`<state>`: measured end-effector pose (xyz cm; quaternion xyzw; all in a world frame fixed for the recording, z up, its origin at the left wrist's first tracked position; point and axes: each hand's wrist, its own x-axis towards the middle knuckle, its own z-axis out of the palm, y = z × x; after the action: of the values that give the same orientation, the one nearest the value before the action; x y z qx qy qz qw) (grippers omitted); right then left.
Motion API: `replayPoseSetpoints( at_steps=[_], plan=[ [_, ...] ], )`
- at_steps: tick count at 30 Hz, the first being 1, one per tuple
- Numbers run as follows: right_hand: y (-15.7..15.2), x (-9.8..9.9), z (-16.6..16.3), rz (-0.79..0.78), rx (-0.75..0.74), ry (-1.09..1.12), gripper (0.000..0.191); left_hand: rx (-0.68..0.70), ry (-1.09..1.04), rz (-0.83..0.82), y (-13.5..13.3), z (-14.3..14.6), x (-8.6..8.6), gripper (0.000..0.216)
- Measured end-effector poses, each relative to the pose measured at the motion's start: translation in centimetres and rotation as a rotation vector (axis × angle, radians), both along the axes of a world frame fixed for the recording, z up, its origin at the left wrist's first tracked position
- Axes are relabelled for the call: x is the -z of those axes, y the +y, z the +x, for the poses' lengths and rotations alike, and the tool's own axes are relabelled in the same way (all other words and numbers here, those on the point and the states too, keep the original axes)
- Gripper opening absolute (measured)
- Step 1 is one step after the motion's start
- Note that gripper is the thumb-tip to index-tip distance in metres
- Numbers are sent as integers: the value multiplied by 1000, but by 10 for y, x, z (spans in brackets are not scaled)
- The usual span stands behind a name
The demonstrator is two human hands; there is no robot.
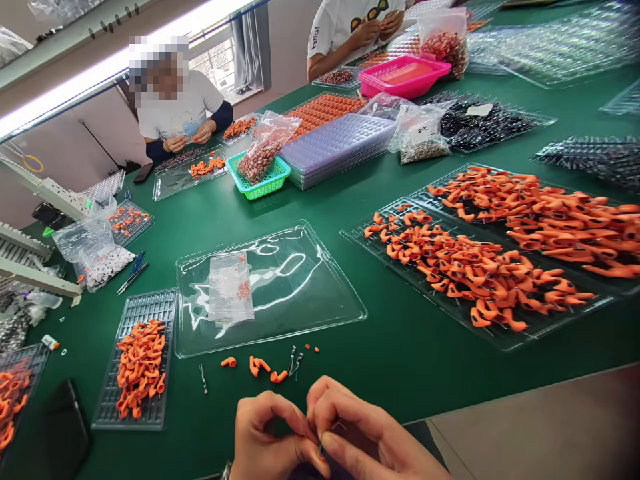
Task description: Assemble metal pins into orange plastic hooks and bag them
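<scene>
My left hand (273, 433) and my right hand (363, 430) meet at the table's near edge, fingertips pinched together. Between them shows a thin wired part (321, 448); a speck of orange peeks out by the left thumb, and the rest is hidden by the fingers. Just beyond the hands lie a few loose orange earbud shells (259, 365), small metal parts with wires (299, 363) and tiny orange bits (317, 349). Another wired part (203, 379) rests farther left. Behind these is a clear plastic tray (310, 293) holding a small zip bag (231, 287) with tiny orange pieces.
Trays heaped with orange shells stand at left (141, 367) and right (480, 267). Tweezers (133, 279), a dark phone (60, 427), a green basket (265, 187), stacked clear trays (340, 150) and a pink basket (400, 80) share the green table (410, 360). Two people work across it.
</scene>
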<state>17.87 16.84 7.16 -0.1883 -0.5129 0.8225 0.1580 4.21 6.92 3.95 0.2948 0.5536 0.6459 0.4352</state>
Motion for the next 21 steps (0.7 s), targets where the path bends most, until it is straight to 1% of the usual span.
replayPoseSetpoints(
  at_steps=[4,10,14,21],
  plan=[
    [-1,3,0,42,22,-9,41,-10,44,6,-3,0,3,20],
    [-3,5,1,-6,-11,21,38,4,111,-44,-2,0,2,20],
    [-7,7,0,0,57,20,38,37,166,-45,-1,-2,-3,16],
    [-12,17,-3,227,213,-33,33,-11,339,-44,-6,-4,-5,18]
  ],
)
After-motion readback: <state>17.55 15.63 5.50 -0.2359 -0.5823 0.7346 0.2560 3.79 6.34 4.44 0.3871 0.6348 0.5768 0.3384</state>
